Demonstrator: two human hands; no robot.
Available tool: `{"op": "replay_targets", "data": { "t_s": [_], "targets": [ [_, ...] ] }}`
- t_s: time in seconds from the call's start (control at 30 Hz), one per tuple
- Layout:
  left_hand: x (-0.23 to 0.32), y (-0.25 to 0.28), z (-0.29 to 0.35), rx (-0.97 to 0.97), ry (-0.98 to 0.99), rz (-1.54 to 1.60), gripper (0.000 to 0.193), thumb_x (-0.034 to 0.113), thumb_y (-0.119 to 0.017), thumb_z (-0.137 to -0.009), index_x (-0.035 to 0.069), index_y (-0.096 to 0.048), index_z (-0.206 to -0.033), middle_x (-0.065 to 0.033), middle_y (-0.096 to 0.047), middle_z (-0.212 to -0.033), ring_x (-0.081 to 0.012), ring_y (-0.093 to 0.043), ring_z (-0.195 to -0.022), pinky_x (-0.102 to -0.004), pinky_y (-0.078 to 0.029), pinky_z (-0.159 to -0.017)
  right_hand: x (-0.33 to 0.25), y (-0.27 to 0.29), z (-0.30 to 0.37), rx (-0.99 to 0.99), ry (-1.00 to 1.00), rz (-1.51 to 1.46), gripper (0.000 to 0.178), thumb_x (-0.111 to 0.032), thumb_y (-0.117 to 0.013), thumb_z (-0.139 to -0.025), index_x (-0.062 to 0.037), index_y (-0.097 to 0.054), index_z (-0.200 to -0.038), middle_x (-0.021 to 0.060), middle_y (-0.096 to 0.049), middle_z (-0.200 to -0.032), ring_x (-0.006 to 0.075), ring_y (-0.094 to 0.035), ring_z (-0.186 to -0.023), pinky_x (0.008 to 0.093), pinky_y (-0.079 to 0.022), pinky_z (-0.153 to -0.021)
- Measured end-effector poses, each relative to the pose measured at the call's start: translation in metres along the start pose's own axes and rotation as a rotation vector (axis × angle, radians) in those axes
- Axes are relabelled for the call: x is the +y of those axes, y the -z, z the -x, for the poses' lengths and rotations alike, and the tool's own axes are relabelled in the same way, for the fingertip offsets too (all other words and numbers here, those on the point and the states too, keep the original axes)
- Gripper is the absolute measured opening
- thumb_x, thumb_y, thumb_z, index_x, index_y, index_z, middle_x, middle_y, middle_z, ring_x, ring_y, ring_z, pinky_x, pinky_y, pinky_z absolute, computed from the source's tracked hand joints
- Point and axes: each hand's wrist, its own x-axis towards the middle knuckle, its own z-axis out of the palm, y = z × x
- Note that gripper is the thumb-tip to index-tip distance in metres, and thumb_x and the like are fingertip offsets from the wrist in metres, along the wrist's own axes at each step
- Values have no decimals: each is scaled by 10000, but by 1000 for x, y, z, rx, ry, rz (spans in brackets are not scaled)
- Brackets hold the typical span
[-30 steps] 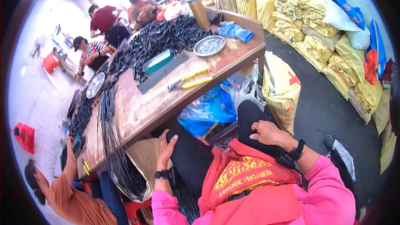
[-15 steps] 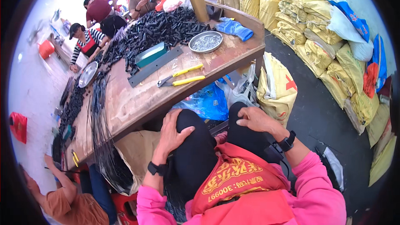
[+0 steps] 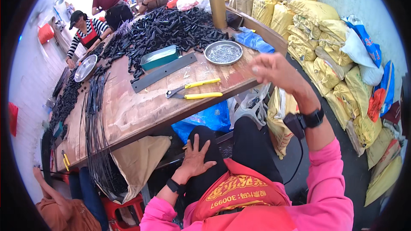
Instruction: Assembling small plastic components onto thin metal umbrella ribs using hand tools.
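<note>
My left hand (image 3: 196,155) lies open on my left thigh, fingers spread and nothing in them. My right hand (image 3: 276,72) is raised off my leg at the table's near right edge. Its fingers are loosely curled and slightly blurred; I see nothing held in them. Closest to it are a round metal dish (image 3: 223,53) with many small shiny pieces and a blue cloth (image 3: 253,39). Left of it, yellow-handled cutting pliers (image 3: 195,88) rest on the wooden tabletop (image 3: 141,113). Behind them are a dark flat bar (image 3: 165,73) and a green tray (image 3: 159,58).
A large heap of black tubular parts (image 3: 165,30) covers the table's back, near a gold flask (image 3: 218,9). Long black strands (image 3: 95,122) hang over the front left edge. Yellow sacks (image 3: 329,55) are stacked at the right. Several people sit or stand around the table.
My right hand has lifted from my right knee and moved up and forward to the table edge. My left hand stays on my thigh. The view has shifted slightly.
</note>
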Motion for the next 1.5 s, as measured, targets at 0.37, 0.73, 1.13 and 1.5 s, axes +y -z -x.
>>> {"op": "replay_targets", "data": {
  "t_s": [0.37,0.73,1.13,1.5],
  "targets": [
    [-36,-16,-9,-32,37,212,880,640,-569,-773,197,-251,-1464,-235,18,-1523,-560,-25,-1343,-617,-178,-1066,-49,-15,-212,153,-74,396,316,-223,-618,-834,8,-613,-1051,80,-638,-817,123,-590,-738,263,-489,-641],
    [-50,-23,31,-87,-29,329,845,605,-599,-772,198,-293,-1446,-253,8,-1514,-578,-19,-1331,-651,-186,-1038,29,-16,-331,-24,-116,909,247,-148,-663,-741,2,-667,-937,140,-670,-845,213,-618,-806,340,-485,-703],
    [-47,-14,43,-55,-81,394,856,427,-707,-741,177,-287,-1445,-259,-42,-1506,-542,-80,-1336,-617,-150,-1075,66,-32,-349,12,-134,1078,631,-519,-512,-881,94,-638,-801,307,-614,-817,437,-613,-808,446,-487,-675],
    [-32,-16,51,-11,-41,480,858,460,-710,-722,176,-317,-1431,-272,-53,-1495,-555,-36,-1331,-642,-87,-1068,51,-50,-328,83,-176,1021,616,-553,-568,-825,46,-661,-932,265,-623,-1038,405,-596,-998,446,-487,-835]
  ]
}}
